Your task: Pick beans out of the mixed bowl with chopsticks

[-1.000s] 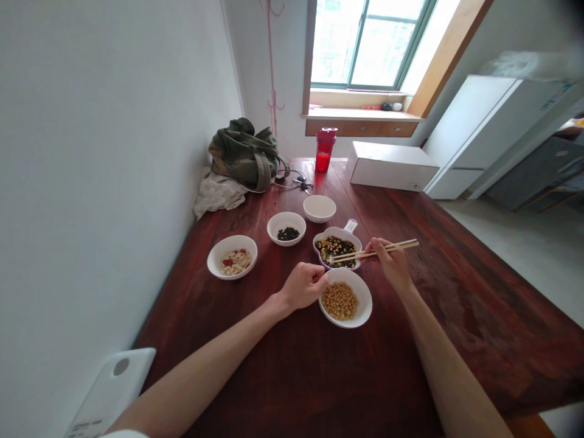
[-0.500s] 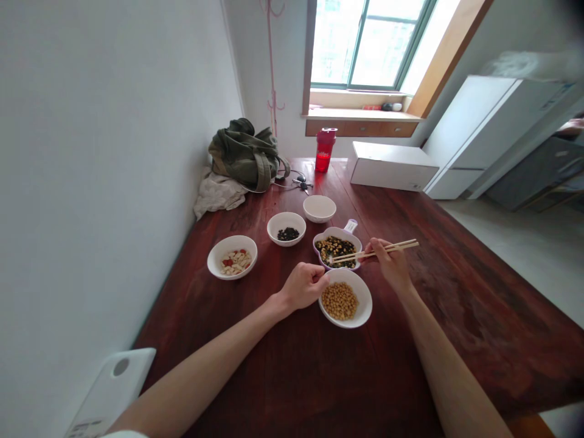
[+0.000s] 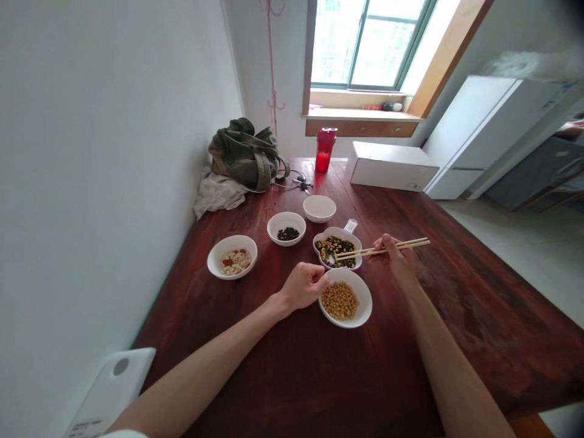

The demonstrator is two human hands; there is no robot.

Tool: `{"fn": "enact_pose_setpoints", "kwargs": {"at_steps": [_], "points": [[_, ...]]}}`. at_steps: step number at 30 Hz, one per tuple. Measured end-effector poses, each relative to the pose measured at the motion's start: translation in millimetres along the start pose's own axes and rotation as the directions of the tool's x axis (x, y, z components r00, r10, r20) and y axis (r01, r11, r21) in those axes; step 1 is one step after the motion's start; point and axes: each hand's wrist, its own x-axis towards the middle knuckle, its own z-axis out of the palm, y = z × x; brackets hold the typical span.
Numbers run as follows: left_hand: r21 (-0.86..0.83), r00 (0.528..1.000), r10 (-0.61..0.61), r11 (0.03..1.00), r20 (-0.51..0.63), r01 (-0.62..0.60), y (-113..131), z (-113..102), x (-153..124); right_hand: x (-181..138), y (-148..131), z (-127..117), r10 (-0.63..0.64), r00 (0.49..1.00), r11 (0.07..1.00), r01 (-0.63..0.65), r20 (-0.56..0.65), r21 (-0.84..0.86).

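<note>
My right hand [image 3: 398, 258] is closed round a pair of wooden chopsticks [image 3: 417, 243]. Their tips reach down into a flower-shaped, purple-rimmed dish [image 3: 350, 227] with a short handle, which holds yellow beans mixed with small dark ones. Just in front of it stands a white bowl [image 3: 364, 311] of yellow soybeans [image 3: 340, 300]. My left hand [image 3: 305, 286] has its fingers curled at this bowl's left rim, and seems to pinch it. Farther left are a white bowl [image 3: 274, 228] with black beans [image 3: 288, 233] and another bowl [image 3: 214, 261] with pale and reddish pieces [image 3: 236, 262].
A white bowl [image 3: 319, 208] sits behind the dish, with no contents visible. Toward the far end of the dark red table [image 3: 283, 377] are a green bag [image 3: 244, 155] on a cloth, keys [image 3: 302, 182], a red bottle [image 3: 325, 150] and a white box [image 3: 392, 166].
My right hand has shifted a little to the right, drawing the chopsticks with it; their tips stay within the dish. My left hand and the bowls have not moved.
</note>
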Motion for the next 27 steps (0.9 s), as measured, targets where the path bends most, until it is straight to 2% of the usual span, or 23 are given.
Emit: {"fn": "enact_pose_setpoints", "kwargs": {"at_steps": [5,7,14,19,23,27], "points": [[0.0,1.0,-0.005,1.0,0.004,0.005,1,0,0,-1,-10,-3,0.091,0.983,0.996,-0.091,0.158,-0.006],[0.004,1.0,-0.005,1.0,0.003,0.005,0,0,0,-1,-10,-2,0.091,0.982,0.996,-0.09,0.166,-0.013],[0.018,1.0,0.016,1.0,-0.007,-0.016,-1,1,0,3,-2,-2,0.018,1.0,0.997,-0.018,0.004,0.081],[0.009,1.0,-0.001,1.0,0.001,0.001,0,0,0,7,5,-3,-0.054,0.984,0.997,0.063,-0.173,0.048],[-0.018,1.0,0.0,1.0,0.012,0.0,0,-2,0,6,14,1,-0.082,0.984,0.995,0.071,-0.16,-0.073],[-0.036,1.0,0.01,0.999,0.016,-0.009,0,-2,0,4,22,3,-0.051,0.993,0.995,0.041,-0.102,-0.096]]}}
